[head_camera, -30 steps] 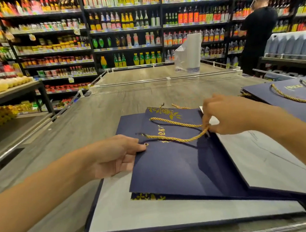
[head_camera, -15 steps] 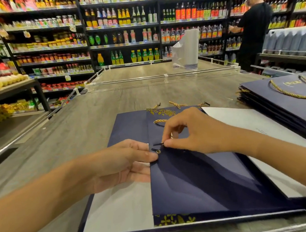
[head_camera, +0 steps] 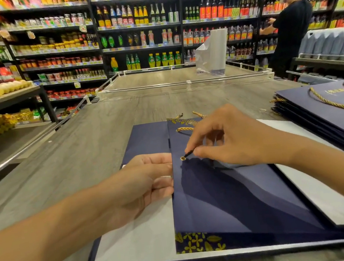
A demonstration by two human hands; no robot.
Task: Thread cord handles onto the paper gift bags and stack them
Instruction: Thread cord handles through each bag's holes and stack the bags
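A flat navy paper gift bag (head_camera: 229,199) with gold flower print lies on the wooden counter in front of me. My left hand (head_camera: 149,183) grips the bag's left edge, thumb on top, just beside a brass eyelet (head_camera: 182,158). My right hand (head_camera: 230,140) pinches the black tip of a gold cord (head_camera: 185,129) and holds it at the eyelet. The rest of the cord lies on the bag's far end, partly hidden by my right hand. Under the bag lie larger flat bags with white insides (head_camera: 137,245).
A stack of finished navy bags (head_camera: 328,109) with gold cord handles sits at the right. Loose cord ends (head_camera: 198,113) lie beyond the bag. A roll of plastic bags (head_camera: 213,53) stands at the counter's far rail. A person in black (head_camera: 288,29) stands by the shelves.
My right hand let the cord loop go slack and brought its black tip down to the eyelet. My left hand slid up to grip the bag's edge by the eyelet.
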